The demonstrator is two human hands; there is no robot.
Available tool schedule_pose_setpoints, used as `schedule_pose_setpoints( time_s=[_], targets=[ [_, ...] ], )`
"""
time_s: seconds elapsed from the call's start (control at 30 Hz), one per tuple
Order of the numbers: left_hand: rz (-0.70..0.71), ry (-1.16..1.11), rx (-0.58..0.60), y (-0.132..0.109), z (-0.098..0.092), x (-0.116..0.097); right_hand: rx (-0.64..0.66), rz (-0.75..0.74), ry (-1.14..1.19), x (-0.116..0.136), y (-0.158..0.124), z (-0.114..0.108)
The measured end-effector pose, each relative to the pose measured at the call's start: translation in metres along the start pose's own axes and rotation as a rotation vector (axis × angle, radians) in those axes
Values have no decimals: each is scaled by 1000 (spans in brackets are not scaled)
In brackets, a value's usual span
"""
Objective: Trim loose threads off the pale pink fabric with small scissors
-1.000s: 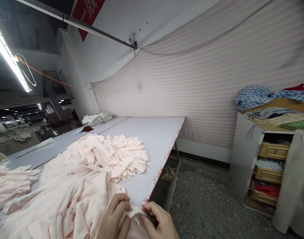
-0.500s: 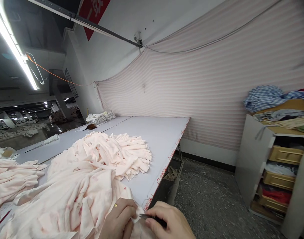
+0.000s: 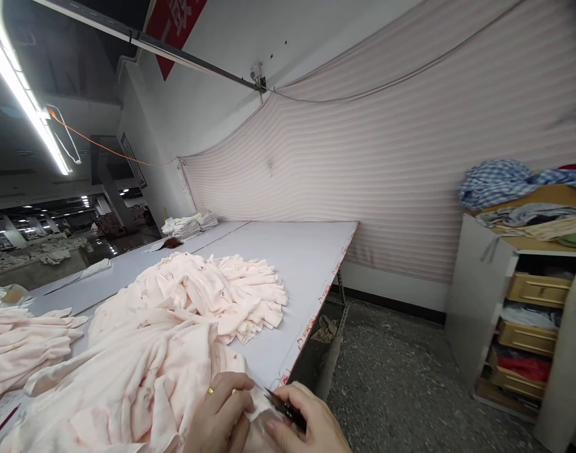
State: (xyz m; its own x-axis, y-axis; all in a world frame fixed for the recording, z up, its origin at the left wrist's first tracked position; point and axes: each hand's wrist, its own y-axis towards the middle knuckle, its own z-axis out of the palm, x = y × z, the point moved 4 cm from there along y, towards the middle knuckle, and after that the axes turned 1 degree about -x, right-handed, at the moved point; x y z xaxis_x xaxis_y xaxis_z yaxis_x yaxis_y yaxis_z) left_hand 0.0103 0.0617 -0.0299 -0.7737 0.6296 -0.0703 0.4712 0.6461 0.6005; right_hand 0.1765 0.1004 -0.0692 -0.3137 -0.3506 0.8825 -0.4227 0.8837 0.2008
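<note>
I see a long pale grey worktable (image 3: 292, 251) running away from me, its near edge trimmed in red print. On it lies a heap of pale pink printed knit garments (image 3: 174, 327). My left hand (image 3: 221, 415), ring on one finger, pinches a fold of that pink cloth at the table's near corner. My right hand (image 3: 306, 421) is clenched around small dark thread snips (image 3: 282, 409), tips touching the cloth. A striped pink fabric sheet (image 3: 386, 170) drapes the wall; a white shelf unit (image 3: 476, 302) stands on speckled floor.
</note>
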Motion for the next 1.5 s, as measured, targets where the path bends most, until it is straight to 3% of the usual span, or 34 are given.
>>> schedule_pose_setpoints(
  time_s=[0.27, 0.47, 0.53, 0.63, 0.7, 0.8, 0.93, 1.1, 1.23, 1.37, 1.5],
  targets=[
    [-24, -63, 28, 1, -1, -5, 68, -61, -100, 5, -1, -12],
    [-21, -101, 30, 2, -2, -4, 4, -36, -66, 2, -2, -9],
    [-144, -170, 80, 2, 1, 0, -46, -24, -48, -2, -1, -3],
    [-540, -360, 171, -2, 8, 13, -165, -38, -16, -6, 5, 6],
    [-743, -519, 151, -4, 11, 19, -237, -66, 79, -7, 9, 12],
    [-858, -755, 110, -5, 14, 25, -250, -166, 257, -6, 13, 20],
    [-854, -867, 121, -8, 17, 28, -271, -286, 242, -4, 13, 28],
    [-818, -760, 129, -8, 13, 26, -260, -168, 284, -2, 22, 37],
    [-828, -702, 194, -5, 12, 23, -252, -155, 345, 4, 27, 39],
    [-916, -886, 77, -11, 18, 31, -203, -94, 424, -6, 27, 37],
    [-955, -1043, 55, -17, 26, 37, -174, -132, 259, -12, 21, 35]
  ],
)
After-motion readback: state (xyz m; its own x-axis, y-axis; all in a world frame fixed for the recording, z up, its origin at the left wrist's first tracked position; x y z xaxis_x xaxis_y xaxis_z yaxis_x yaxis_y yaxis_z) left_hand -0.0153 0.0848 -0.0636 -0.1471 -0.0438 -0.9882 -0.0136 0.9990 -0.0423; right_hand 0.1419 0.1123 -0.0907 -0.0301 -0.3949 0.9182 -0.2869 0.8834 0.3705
